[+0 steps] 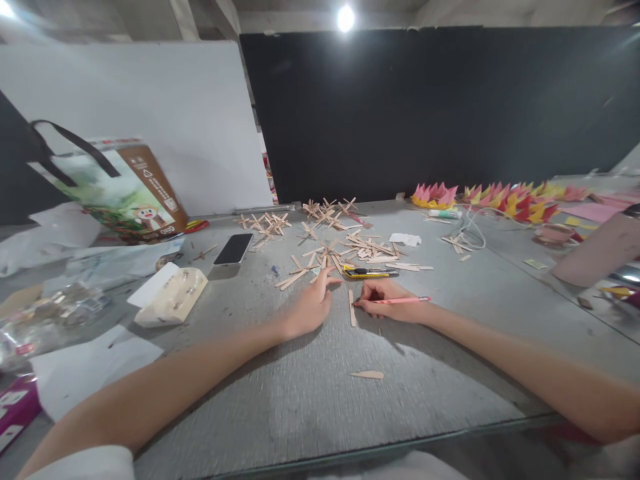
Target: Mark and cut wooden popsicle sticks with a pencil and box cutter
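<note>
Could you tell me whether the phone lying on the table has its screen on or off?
Off: the phone lies flat on the grey table, and its screen is uniformly black, with nothing lit.

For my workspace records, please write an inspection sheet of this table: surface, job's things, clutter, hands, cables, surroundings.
Surface: grey table, scuffed.
Job's things: wooden stick lying between the hands; pink pencil; stick pile; yellow utility knife.
Clutter: phone, cream box, carton, paper flowers, cut stick piece.
Hands: left hand flat beside the stick; right hand holds the pencil, tip at the stick.
Cables: white cable.
Surroundings: black panel, white wall.
</note>
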